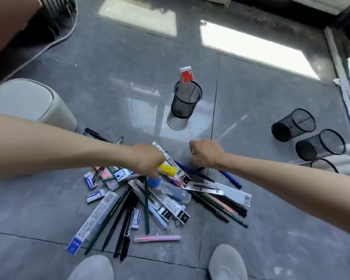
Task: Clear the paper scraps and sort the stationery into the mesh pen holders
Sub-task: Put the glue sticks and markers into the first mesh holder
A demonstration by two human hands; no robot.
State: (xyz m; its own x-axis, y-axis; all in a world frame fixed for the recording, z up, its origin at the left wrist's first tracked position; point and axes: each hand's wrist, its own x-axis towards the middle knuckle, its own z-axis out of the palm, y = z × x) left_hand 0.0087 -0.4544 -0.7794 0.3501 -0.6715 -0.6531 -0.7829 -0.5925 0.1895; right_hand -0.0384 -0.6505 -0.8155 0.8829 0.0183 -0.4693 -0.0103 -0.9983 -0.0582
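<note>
**Both hands down at the stationery heap, one mesh holder standing**

The stationery pile (pixel 150 199) lies spread on the grey tiled floor (pixel 271 229), just ahead of the person's two pale shoes (pixel 227 263); it is a tangle of green pencils (pixel 147 205), black pens, refill packets and small white erasers (pixel 96 196), with a pink highlighter (pixel 157 238) lying apart at its near edge.

The left hand (pixel 148 160) is down on the far side of the pile, its fingers curled round a yellow stick (pixel 167 170) whose end juts out toward the right; a clear refill packet (pixel 162 150) shows just behind the knuckles, and whether the hand grips that too cannot be told. The right hand (pixel 206 154) is balled into a loose fist just beside it, over some dark blue pens (pixel 192 171); it may be pinching one, but the fingers are turned away from the camera, so that cannot be told.

Beyond the hands, one mesh pen holder (pixel 187 102) stands upright, apart from the pile; a long packet with an orange-red label (pixel 187 74) stands in it and rises above the rim. Well off to the right, three more mesh holders (pixel 293 125) lie tipped on their sides, close together. A pale lidded bin (pixel 32 102) sits at the left, behind the left forearm.
</note>
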